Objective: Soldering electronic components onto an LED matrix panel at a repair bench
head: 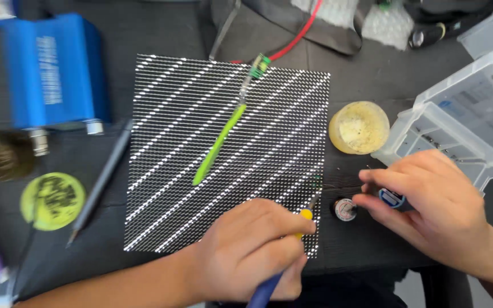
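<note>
My left hand (252, 251) grips a soldering iron (306, 215) with a blue handle and a yellow collar. Its tip points up at the lower right edge of a square black panel (166, 199) covered in bright diagonal dotted stripes. My right hand (432, 208) pinches a small blue-labelled spool (392, 198), and a thin wire runs left from it toward the iron's tip. A small round white-and-red part (344, 209) lies on the dark table between my hands. A green tweezer-like tool (218, 145) lies slantwise on the panel.
A small green connector (259, 64) on a red wire sits at the panel's top edge. A round yellow tin (359, 126) and clear plastic boxes (463, 122) stand to the right. On the left are a blue box (52, 68), a grey pencil (101, 182) and a yellow-green disc (52, 201).
</note>
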